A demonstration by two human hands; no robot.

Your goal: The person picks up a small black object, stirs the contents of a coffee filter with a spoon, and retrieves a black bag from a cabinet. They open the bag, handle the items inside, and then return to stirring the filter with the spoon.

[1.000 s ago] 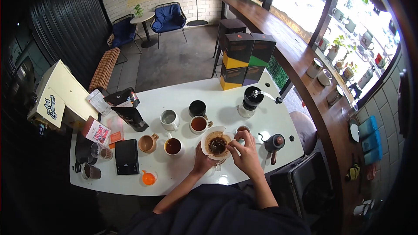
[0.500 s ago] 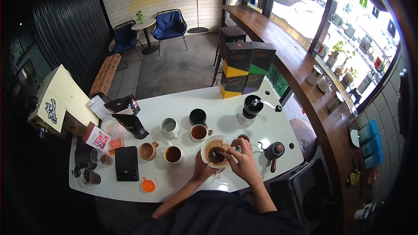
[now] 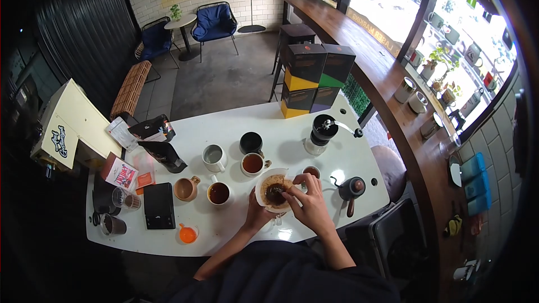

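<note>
A coffee dripper (image 3: 262, 205) lined with a paper filter (image 3: 284, 174) holds wet, dark coffee grounds (image 3: 274, 193). My left hand (image 3: 257, 214) wraps round its near left side. Over the dripper's right rim, my right hand (image 3: 306, 203) pinches a small spoon, whose lower end is down in the grounds and barely shows. Beneath the dripper, part of a glass vessel (image 3: 278, 220) peeks out. Close by on the left are a cup of reddish-brown liquid (image 3: 252, 164) and a white mug of dark liquid (image 3: 218, 193). Another small cup (image 3: 311, 173) sits partly behind my right hand.
On the white table (image 3: 224, 235) stand a grinder (image 3: 321, 134), a kettle-like pot (image 3: 352, 189), a black scale (image 3: 159, 206), a brown cup (image 3: 185, 189), a grey-white mug (image 3: 214, 158) and an orange scoop (image 3: 188, 234). Stacked boxes (image 3: 303, 78) rise at the back. A wooden counter (image 3: 387, 87) runs along the right.
The camera view has shifted slightly, so the table items appear a bit higher and further left. Both hands stay at the dripper; the spoon's shiny part in the grounds shows less now.
</note>
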